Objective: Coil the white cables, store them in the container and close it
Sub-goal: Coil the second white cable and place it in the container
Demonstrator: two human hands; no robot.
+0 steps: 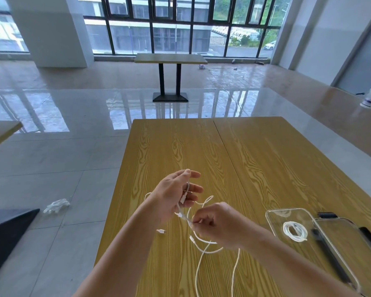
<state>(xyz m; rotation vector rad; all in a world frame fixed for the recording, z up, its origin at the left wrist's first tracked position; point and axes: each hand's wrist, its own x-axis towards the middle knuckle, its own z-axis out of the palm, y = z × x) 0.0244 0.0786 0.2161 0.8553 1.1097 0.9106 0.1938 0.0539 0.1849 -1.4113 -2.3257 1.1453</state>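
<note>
One coiled cable (295, 231) is already lying in the container (272, 221), near right on the table (255, 159). Left hand (176, 197) and right hand (221, 225) fingers are pinching a loose cable (198, 257); lid (351, 247) is still off.

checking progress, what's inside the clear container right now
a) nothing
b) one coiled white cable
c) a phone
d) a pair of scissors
b, one coiled white cable lies in the clear container, while both hands work a loose cable.
</note>
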